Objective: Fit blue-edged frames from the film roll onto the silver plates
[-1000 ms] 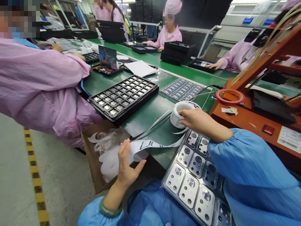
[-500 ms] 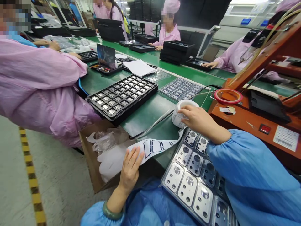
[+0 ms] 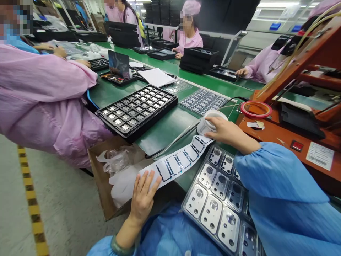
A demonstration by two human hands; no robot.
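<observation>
A white strip of backing paper point(image 3: 186, 151) with dark rectangular adhesive frames runs slanting from a white roll point(image 3: 206, 125) down to the left. My left hand point(image 3: 144, 193) holds the strip's near end, its fingers lying over the paper and the thumb hidden. At the other end my right hand point(image 3: 225, 131) grips the roll, with its fingertips at the rim where the strip comes off. Below my right forearm a clear plastic tray point(image 3: 188, 209) carries silver plates with round holes, partly covered by my blue sleeve.
A cardboard box point(image 3: 99, 185) with crumpled white film stands left of my left hand. Black trays point(image 3: 135, 110) of small metal parts and a sheet of plates point(image 3: 204, 101) lie on the green table. An orange machine point(image 3: 282, 142) holds red tape point(image 3: 256, 108). Co-workers in pink sit around.
The strip has turned flatter, showing more of its dark frames. My right hand has shifted from the roll's top to its lower right side. My left hand has moved slightly left.
</observation>
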